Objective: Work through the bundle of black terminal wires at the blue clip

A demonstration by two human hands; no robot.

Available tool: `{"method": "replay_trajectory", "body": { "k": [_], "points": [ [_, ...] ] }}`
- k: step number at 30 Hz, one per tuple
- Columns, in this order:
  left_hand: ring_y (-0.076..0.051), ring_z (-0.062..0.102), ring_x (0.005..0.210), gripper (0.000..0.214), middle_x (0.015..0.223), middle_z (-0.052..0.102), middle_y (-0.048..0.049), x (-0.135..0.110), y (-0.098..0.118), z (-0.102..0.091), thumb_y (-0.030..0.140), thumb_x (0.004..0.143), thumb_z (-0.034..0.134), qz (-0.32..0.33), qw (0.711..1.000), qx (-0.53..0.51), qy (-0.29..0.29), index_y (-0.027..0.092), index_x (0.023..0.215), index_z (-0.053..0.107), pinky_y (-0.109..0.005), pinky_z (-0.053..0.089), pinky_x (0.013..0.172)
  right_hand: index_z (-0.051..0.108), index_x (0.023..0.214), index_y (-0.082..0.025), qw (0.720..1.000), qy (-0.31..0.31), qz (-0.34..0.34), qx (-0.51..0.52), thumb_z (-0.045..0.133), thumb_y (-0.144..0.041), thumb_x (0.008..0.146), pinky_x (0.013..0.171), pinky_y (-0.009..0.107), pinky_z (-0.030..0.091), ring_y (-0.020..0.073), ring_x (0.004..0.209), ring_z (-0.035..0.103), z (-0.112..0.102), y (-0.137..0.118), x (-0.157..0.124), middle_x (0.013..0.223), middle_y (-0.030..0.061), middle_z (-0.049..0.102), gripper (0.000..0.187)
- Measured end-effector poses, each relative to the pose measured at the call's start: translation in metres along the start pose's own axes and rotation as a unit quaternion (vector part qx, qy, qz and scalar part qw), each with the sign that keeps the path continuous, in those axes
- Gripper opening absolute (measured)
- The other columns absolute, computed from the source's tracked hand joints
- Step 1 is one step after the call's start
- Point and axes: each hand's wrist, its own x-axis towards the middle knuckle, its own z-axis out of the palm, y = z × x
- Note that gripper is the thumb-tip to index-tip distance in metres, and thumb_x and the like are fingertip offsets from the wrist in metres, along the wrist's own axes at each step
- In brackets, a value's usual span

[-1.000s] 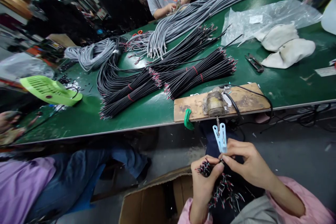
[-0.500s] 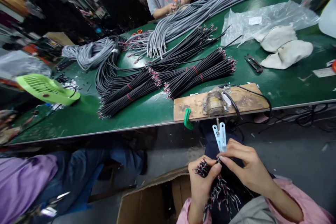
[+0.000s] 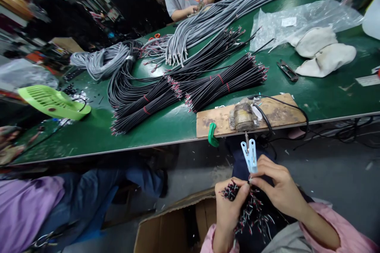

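Note:
My left hand is closed round a bundle of black cables whose stripped red, white and black wire ends poke out by the thumb. More loose wire ends hang below it over my lap. My right hand pinches a thin wire end at the tip of the left thumb. Just above these fingertips, a light blue clothespin is fixed to the metal shaft of a small motor. The motor is mounted on a wooden board at the table's edge.
On the green table lie bundled black cables, grey cables, thread snips, white gloves and a plastic bag. A green fan stands left. A cardboard box is below. One person sits opposite, another at left.
Both hands have shifted slightly, with the left thumb nearer the right fingertips. The pinched wire end sits a little lower. At the lower left, the other person's tool has moved.

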Motion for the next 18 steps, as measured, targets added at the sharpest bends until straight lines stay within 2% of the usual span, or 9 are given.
{"method": "replay_trajectory", "body": {
  "k": [3, 5, 9, 14, 18],
  "points": [
    [-0.015, 0.059, 0.054, 0.015, 0.061, 0.067, -0.0021, 0.001, 0.007, -0.001, 0.024, 0.078, 0.074, -0.011, 1.000, -0.008, -0.010, 0.017, 0.064, 0.074, -0.027, 0.045, 0.058, 0.065, 0.076, -0.017, 0.990, -0.032, 0.083, 0.111, 0.065, -0.033, 0.088, 0.071, 0.030, 0.045, 0.0182, 0.075, 0.057, -0.003, 0.004, 0.007, 0.077, 0.0036, 0.062, 0.020],
    [-0.016, 0.061, 0.056, 0.011, 0.063, 0.068, -0.0023, 0.002, 0.013, -0.002, 0.023, 0.075, 0.076, 0.017, 1.000, -0.017, -0.008, 0.019, 0.065, 0.075, -0.027, 0.046, 0.059, 0.067, 0.080, -0.016, 0.975, -0.019, 0.129, 0.181, 0.066, -0.042, 0.086, 0.069, 0.028, 0.046, 0.0176, 0.075, 0.058, -0.006, 0.005, 0.017, 0.077, 0.0033, 0.062, 0.026],
    [-0.016, 0.065, 0.060, 0.005, 0.065, 0.072, -0.0024, 0.007, 0.024, -0.005, 0.018, 0.072, 0.078, 0.094, 0.995, 0.004, -0.022, 0.023, 0.071, 0.078, -0.025, 0.049, 0.061, 0.071, 0.083, -0.013, 0.946, -0.014, 0.159, 0.281, 0.064, -0.063, 0.079, 0.062, 0.027, 0.044, 0.0161, 0.068, 0.055, -0.006, -0.005, 0.042, 0.074, 0.0050, 0.063, 0.050],
    [-0.018, 0.066, 0.058, 0.006, 0.065, 0.073, -0.0032, 0.017, 0.033, -0.006, 0.017, 0.071, 0.079, 0.132, 0.990, 0.035, -0.030, 0.023, 0.072, 0.079, -0.026, 0.050, 0.059, 0.069, 0.072, -0.011, 0.918, -0.027, 0.183, 0.351, 0.073, -0.056, 0.075, 0.054, 0.022, 0.039, 0.0111, 0.058, 0.050, 0.000, -0.023, 0.058, 0.067, 0.0024, 0.060, 0.045],
    [-0.017, 0.063, 0.054, 0.007, 0.059, 0.072, -0.0041, 0.023, 0.041, 0.004, 0.023, 0.069, 0.081, 0.125, 0.989, 0.076, -0.002, 0.020, 0.063, 0.078, -0.026, 0.049, 0.057, 0.067, 0.069, -0.011, 0.907, -0.029, 0.184, 0.377, 0.073, -0.055, 0.075, 0.053, 0.021, 0.038, 0.0100, 0.056, 0.048, 0.001, -0.027, 0.056, 0.063, 0.0003, 0.056, 0.045]
  ]
}}
